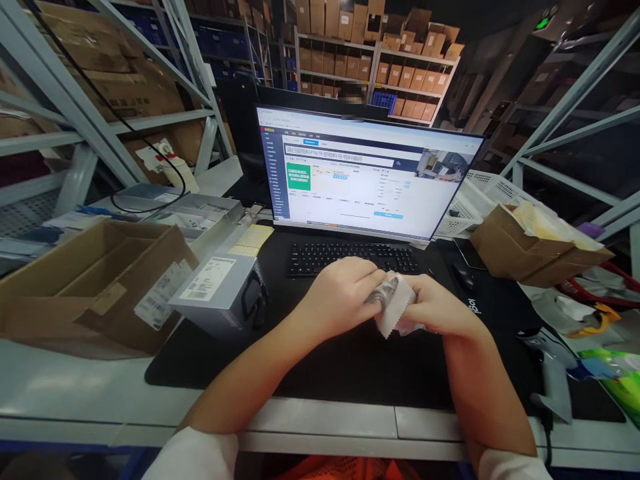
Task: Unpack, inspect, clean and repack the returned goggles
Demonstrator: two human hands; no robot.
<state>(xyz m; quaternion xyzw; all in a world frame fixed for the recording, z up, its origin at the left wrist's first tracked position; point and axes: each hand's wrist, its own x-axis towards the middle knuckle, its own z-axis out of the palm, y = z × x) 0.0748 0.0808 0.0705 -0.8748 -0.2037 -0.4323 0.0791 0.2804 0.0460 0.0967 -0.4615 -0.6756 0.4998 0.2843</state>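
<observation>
Both hands meet in front of the keyboard (pixel 350 259), above a black desk mat (pixel 370 373). Between them is a small pale grey cloth (pixel 393 313) with a zigzag-cut edge, folded over itself. My left hand (pixel 345 293) is closed on the cloth's left side, its fingers bent around it. On the other side my right hand (pixel 437 307) grips the cloth, fingers partly hidden behind it. Whether something lies inside the folds, I cannot tell. A grey product box (pixel 210 303) with a white label stands upright to the left of my left forearm.
A lit monitor (pixel 360 180) stands behind the keyboard. An open cardboard box (pixel 90 293) is at the left. On the right are a mouse (pixel 464 277), a handheld barcode scanner (pixel 553 380) and a cardboard box of packaging (pixel 530 243). Yellow paper slips (pixel 253 240) lie near the monitor's left corner.
</observation>
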